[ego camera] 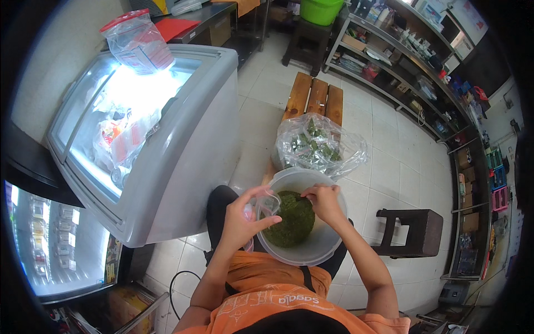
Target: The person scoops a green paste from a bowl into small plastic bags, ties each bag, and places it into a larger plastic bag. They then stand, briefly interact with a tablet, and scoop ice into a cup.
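Observation:
My left hand holds a small clear plastic bag over the left side of a translucent plastic tub. The bag's mouth is spread between thumb and fingers. Inside the tub lies a mound of fine, dark green leafy material. My right hand reaches over the tub's right side, its fingertips pinched at the upper edge of that mound. The tub rests between my legs. Just beyond it, a large clear plastic bag with more green leaves sits on a slatted wooden bench.
A glass-topped chest freezer stands at left, with a zip bag on top. To the right is a dark plastic stool. Loaded metal shelves line the far right. A green basin sits on another stool.

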{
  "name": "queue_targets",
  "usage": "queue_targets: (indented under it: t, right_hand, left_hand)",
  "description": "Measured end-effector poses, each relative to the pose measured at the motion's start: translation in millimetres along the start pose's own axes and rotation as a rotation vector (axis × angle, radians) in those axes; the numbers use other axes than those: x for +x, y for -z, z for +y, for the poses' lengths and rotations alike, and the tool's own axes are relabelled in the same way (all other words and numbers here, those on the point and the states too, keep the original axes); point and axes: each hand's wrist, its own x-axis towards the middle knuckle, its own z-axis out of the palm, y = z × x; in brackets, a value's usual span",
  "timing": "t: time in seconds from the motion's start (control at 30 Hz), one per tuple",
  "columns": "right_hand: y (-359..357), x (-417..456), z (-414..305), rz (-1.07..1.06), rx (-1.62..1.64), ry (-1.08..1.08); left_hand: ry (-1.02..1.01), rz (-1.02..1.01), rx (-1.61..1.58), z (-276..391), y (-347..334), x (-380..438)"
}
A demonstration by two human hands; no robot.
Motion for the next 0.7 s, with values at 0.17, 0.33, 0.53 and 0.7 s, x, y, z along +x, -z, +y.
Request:
queue_targets:
  t: [0.17,0.33,0.53,0.7]
  right_hand:
    - [106.0,-34.9,-22.6,0.206,0.212,0.039]
    - [131.8,-51.3,-54.1,0.374,-0.006,0.284]
    - [128.9,-85.3,-68.2,0.573,-0.346,0.282]
    - [99.3,-90.9,-62.0,0.453,-0.103,0.039]
  left_hand:
    - [-0.22,0.014,0.284,-6.2,-24.4,11.6]
    - [-0.188,-0.054,0.323,-8.3,-43.9,13.8]
    - [-0.261,-0.027,0.294,-6.0,-52.4,11.8]
    - [-0.317,-0.015,0.216,-5.1,-60.6,10.2]
